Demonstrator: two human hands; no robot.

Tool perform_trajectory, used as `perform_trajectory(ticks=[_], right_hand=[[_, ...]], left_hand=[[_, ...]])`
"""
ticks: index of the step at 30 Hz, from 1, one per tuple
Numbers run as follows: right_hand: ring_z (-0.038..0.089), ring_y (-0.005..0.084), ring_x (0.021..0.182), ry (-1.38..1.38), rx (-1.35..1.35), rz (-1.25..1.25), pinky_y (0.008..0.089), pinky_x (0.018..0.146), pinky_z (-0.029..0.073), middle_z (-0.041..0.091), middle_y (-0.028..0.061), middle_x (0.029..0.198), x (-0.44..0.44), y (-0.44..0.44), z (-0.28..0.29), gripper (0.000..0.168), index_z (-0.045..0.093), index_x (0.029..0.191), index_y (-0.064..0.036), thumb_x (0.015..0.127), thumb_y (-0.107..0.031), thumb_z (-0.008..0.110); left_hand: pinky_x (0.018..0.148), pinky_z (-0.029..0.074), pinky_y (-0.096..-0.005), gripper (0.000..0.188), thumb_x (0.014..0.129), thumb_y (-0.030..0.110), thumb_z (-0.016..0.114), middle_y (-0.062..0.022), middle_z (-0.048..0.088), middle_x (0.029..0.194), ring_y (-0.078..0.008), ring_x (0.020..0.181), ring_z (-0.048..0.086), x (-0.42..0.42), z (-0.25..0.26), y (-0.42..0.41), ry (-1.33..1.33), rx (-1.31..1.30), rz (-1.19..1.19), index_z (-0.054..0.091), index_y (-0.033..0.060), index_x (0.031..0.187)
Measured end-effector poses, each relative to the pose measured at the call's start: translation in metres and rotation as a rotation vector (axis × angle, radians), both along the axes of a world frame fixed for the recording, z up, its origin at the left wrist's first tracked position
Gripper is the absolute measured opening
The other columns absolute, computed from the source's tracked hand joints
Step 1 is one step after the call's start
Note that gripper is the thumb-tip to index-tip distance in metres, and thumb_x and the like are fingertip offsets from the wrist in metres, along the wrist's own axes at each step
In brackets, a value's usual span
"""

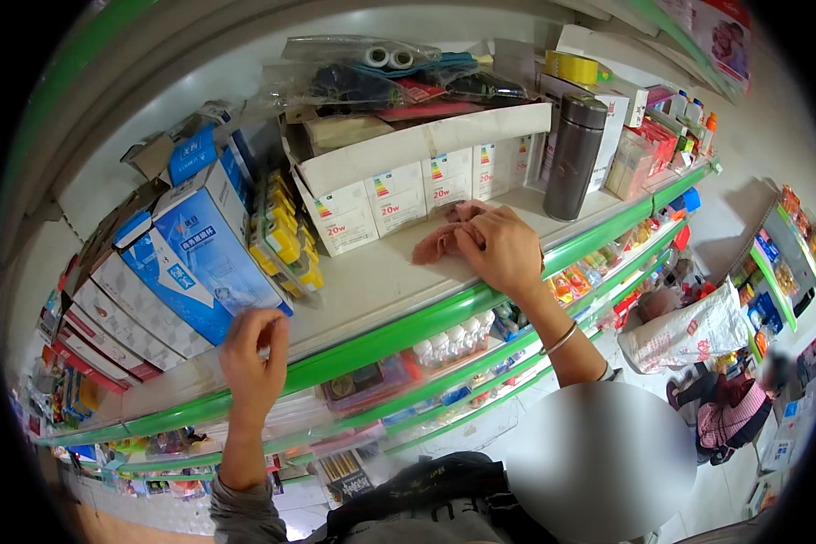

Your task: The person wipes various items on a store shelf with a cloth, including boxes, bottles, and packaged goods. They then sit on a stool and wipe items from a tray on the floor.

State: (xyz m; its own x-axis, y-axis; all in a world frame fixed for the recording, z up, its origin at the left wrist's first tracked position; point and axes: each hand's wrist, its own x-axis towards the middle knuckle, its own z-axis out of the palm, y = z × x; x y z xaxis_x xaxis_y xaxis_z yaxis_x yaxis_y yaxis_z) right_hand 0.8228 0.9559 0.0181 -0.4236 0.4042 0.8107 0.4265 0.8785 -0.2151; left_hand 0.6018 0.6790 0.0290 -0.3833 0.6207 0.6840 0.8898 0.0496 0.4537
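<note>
My right hand (503,248) grips a crumpled pink cloth (445,241) against the white shelf board (381,279), in front of a row of white light-bulb boxes (398,197). To its right a dark metal vacuum flask (574,160) stands upright. My left hand (253,353) is raised near the shelf's front edge with its fingers curled and nothing seen in them. It is close to a blue and white glass-cup box (211,238). Yellow items in clear packs (285,234) stand between that box and the bulb boxes.
The green shelf edge (394,340) runs across the view, with stocked shelves below. An open carton (421,143) with plastic-wrapped goods lies on the bulb boxes. A large white sack (687,330) and a seated person (731,415) are at the right.
</note>
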Motion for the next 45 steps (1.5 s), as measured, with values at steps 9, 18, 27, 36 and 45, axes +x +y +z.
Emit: perform_trajectory(ticks=[9, 18, 27, 36, 45], right_hand=[[0.065, 0.0270, 0.077, 0.062, 0.035, -0.015, 0.0382, 0.066, 0.053, 0.068, 0.0080, 0.076, 0.001, -0.003, -0.005, 0.017, 0.065, 0.069, -0.007, 0.078, -0.022, 0.064], [0.064, 0.0322, 0.084, 0.044, -0.231, 0.057, 0.0410, 0.071, 0.051, 0.067, 0.0145, 0.079, 0.009, 0.002, 0.005, 0.029, 0.062, 0.073, -0.002, 0.086, -0.027, 0.057], [0.064, 0.0257, 0.097, 0.801, -1.544, 0.980, 0.0401, 0.084, 0.055, 0.063, 0.0139, 0.111, 0.030, 0.035, 0.058, 0.076, 0.054, 0.122, 0.000, 0.091, -0.068, 0.039], [0.067, 0.0241, 0.087, 0.663, -1.617, 1.040, 0.0387, 0.080, 0.055, 0.069, 0.0118, 0.100, 0.043, 0.051, 0.103, 0.062, 0.065, 0.104, -0.003, 0.082, -0.060, 0.060], [0.067, 0.0260, 0.081, 0.607, -1.671, 1.164, 0.0380, 0.073, 0.057, 0.068, 0.0124, 0.093, 0.036, 0.046, 0.086, 0.038, 0.061, 0.104, -0.002, 0.083, -0.035, 0.059]], left_hand=[[0.094, 0.041, -0.0402, 0.060, 0.069, 0.015, 0.077, -0.0133, 0.054, 0.121, -0.0314, 0.111, 0.052, 0.049, 0.105, 0.097, 0.710, 0.085, -0.014, 0.054, 0.0067, 0.124], [0.087, 0.043, -0.0378, 0.058, 0.069, 0.021, 0.077, -0.0068, 0.056, 0.116, -0.0266, 0.105, 0.053, 0.024, 0.118, 0.162, 0.924, -0.038, 0.231, 0.055, 0.0107, 0.121], [0.083, 0.041, -0.0368, 0.046, 0.061, 0.010, 0.077, -0.0030, 0.056, 0.104, -0.0236, 0.098, 0.054, 0.013, 0.135, 0.129, 0.971, 0.150, 0.210, 0.058, 0.0109, 0.103], [0.084, 0.043, -0.0369, 0.050, 0.059, 0.009, 0.077, -0.0029, 0.056, 0.112, -0.0247, 0.101, 0.054, 0.015, 0.109, 0.095, 0.916, 0.067, 0.163, 0.058, 0.0109, 0.105], [0.092, 0.044, -0.0370, 0.051, 0.062, 0.006, 0.071, -0.0009, 0.061, 0.116, -0.0228, 0.106, 0.057, 0.001, 0.094, 0.090, 0.927, 0.092, 0.273, 0.061, 0.0129, 0.111]])
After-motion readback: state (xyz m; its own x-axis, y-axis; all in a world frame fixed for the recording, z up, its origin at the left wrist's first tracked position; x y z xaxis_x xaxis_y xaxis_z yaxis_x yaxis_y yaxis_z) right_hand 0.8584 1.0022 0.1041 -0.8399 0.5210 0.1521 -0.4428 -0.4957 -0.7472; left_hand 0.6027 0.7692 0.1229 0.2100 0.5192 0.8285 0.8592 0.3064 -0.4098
